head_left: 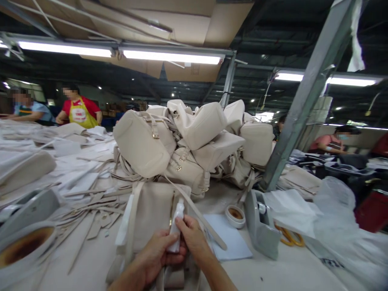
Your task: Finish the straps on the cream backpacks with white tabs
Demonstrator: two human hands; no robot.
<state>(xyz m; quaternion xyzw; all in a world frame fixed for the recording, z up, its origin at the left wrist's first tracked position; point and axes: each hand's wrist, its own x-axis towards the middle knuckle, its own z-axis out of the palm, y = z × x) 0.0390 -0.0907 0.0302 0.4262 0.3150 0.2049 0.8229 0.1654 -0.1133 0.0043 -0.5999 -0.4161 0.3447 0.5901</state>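
Between both hands is a slim white bottle-shaped item [179, 212], narrow at its upper end; its exact kind is unclear. My left hand [159, 252] grips its lower part, thumb on top and fingers curled beneath. On its right side, my right hand [192, 234] pinches it near the middle. Directly behind and under the hands, a beige bag [151, 214] lies on the table, with a gold zipper [171, 210] along its front. A loose beige strap [209, 226] runs past my right hand. The hands partly hide the bag's lower part.
A pile of beige bags [200, 125] rises ahead. Strap offcuts [103, 216] lie left. On the right are white sheets [233, 238], a tape roll [235, 216], a grey tape dispenser [262, 230], yellow-handled scissors [291, 237] and a slanted metal post [306, 93]. Co-workers sit farther off.
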